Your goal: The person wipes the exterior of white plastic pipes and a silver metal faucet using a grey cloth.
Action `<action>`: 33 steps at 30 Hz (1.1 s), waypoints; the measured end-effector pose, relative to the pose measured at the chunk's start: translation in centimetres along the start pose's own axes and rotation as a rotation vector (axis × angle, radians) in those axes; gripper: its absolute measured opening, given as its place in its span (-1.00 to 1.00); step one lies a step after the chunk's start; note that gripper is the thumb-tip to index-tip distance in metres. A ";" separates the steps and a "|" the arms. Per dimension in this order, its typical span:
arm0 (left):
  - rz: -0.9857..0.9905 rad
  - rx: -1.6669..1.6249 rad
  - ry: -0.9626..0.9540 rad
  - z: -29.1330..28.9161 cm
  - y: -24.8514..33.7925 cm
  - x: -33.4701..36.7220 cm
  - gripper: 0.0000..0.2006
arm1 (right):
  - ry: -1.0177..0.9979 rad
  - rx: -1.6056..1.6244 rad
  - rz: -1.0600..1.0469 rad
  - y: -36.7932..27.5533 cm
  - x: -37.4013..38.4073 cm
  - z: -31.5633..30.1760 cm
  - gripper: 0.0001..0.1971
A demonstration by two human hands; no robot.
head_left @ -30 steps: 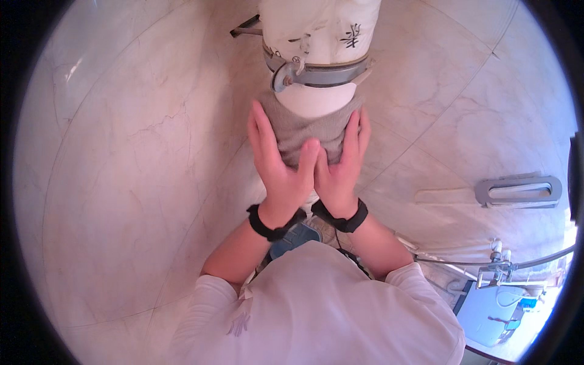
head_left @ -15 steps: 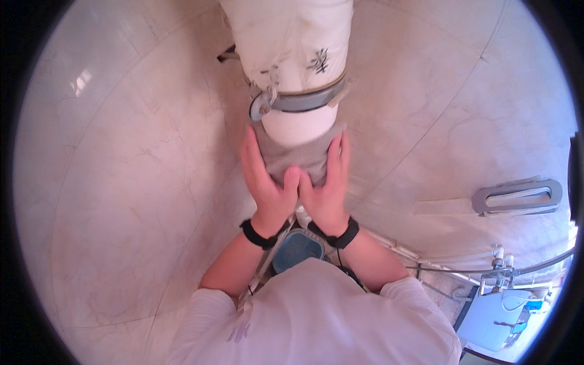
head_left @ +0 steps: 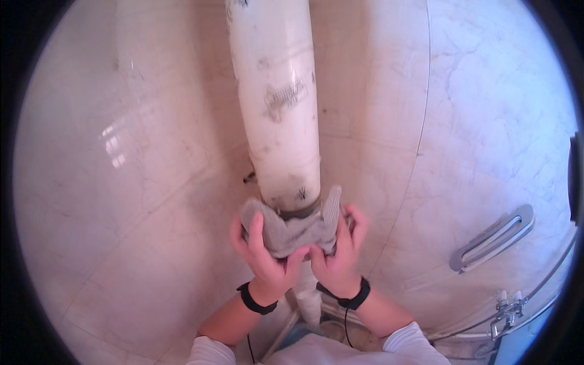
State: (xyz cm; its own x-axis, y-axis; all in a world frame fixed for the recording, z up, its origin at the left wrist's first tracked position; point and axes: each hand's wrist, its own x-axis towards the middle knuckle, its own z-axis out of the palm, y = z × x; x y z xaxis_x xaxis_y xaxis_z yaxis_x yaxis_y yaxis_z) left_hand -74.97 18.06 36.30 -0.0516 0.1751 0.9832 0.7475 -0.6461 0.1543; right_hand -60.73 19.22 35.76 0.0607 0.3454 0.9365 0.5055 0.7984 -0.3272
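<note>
A grey-brown cloth [head_left: 292, 236] is bunched round the front of a thick white pipe [head_left: 280, 131]. My left hand [head_left: 266, 261] grips the cloth on the pipe's left side, fingers curled up over it. On the right side my right hand [head_left: 342, 263] holds the other part of the cloth. Both thumbs meet at the cloth's lower middle. Dark smudges mark the pipe's surface, and a dark band [head_left: 299, 213] shows just above the cloth. Most of the clamp there is hidden. Below my hands a narrower white pipe section [head_left: 308, 304] continues down.
Marbled wall tiles [head_left: 152, 213] surround the pipe. To the right, a grey elongated ring-shaped fitting [head_left: 494, 239] is on the wall. Metal taps [head_left: 510, 311] and a hose [head_left: 550, 271] are at the lower right. Part of a blue container [head_left: 298, 334] shows beneath my arms.
The view has tilted up, showing more of the pipe. Both hands have moved the cloth up from below the metal clamp, and it now covers most of the clamp.
</note>
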 end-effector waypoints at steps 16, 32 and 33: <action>0.010 -0.012 0.016 1.6 -1.6 20.0 -0.43 | 0.152 0.034 -0.264 -2.4 20.9 2.3 -0.48; 0.179 -0.052 0.151 1.7 0.5 27.5 -0.55 | 0.081 0.104 -0.439 -3.6 27.9 -0.4 -0.72; 0.164 -0.049 0.146 1.7 0.0 26.9 -0.55 | 0.071 0.147 -0.466 -3.7 27.7 -0.7 -0.73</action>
State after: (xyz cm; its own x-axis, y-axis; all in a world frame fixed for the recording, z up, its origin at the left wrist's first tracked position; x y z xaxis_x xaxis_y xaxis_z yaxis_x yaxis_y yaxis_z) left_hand -75.21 24.03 62.61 -0.0302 -0.0422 0.9987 0.7207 -0.6933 -0.0075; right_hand -60.35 25.47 62.97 -0.0822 -0.0952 0.9921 0.3666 0.9227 0.1189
